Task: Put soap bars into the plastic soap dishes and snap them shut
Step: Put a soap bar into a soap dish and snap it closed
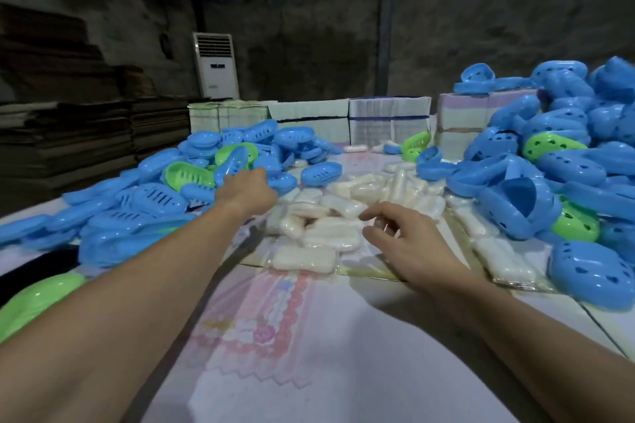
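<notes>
White soap bars (pixel 319 233) in clear wrap lie heaped in the middle of the table. A pile of blue and green plastic soap dishes (pixel 154 202) lies to the left, and a taller pile of soap dishes (pixel 567 164) rises on the right. My left hand (pixel 247 190) reaches into the near edge of the left pile, against a blue dish (pixel 283 182); its fingers are hidden behind the back of the hand. My right hand (pixel 405 240) hovers just above the soap bars with its fingers loosely spread, holding nothing.
A pale cloth with a pink pattern (pixel 275 326) covers the table. Stacks of flat white cartons (pixel 388 120) line the far edge. A green dish (pixel 34 302) lies by my left forearm. Cardboard stacks (pixel 68 133) and a standing air conditioner (pixel 215 65) are beyond.
</notes>
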